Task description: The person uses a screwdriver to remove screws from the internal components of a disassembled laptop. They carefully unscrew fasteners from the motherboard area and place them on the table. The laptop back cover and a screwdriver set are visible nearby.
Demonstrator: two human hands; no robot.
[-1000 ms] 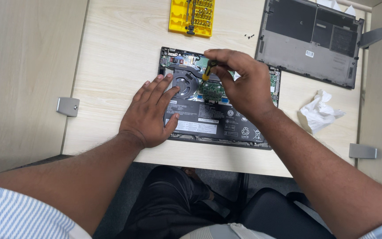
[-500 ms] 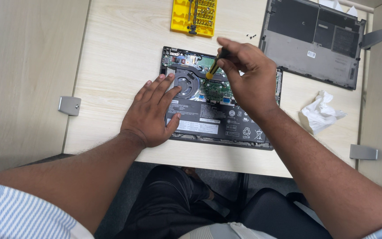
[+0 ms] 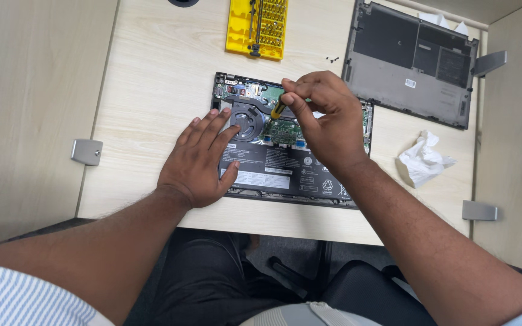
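Our left hand (image 3: 203, 158) lies flat, palm down, fingers spread, on the left part of the opened laptop (image 3: 285, 162); it grips nothing, only presses on the black battery panel, with fingertips just beside the round cooling fan (image 3: 248, 121).

Our right hand (image 3: 327, 124) is closed in a pinch around a small screwdriver (image 3: 278, 110) with a yellow-and-black handle, thumb and fingers bunched at its top. The tool stands nearly upright, tip down on the green circuit board (image 3: 284, 130) just right of the fan. The exact spot the tip meets is too small for us to tell.

The laptop sits bottom-up, cover off, at the middle of the light wooden desk (image 3: 152, 90), near edge close to our body.

Far right: the removed grey bottom cover (image 3: 415, 60), inner face up, well apart from the laptop's left half but close to its far right corner. A few tiny dark screws (image 3: 332, 59) lie on the desk just left of the cover.

Far middle: a yellow bit-set case (image 3: 257, 27), open, rows of bits showing.

Right of the laptop: a crumpled white tissue (image 3: 423, 160).

Grey metal brackets (image 3: 87, 151) sit at the desk's left and right edges.
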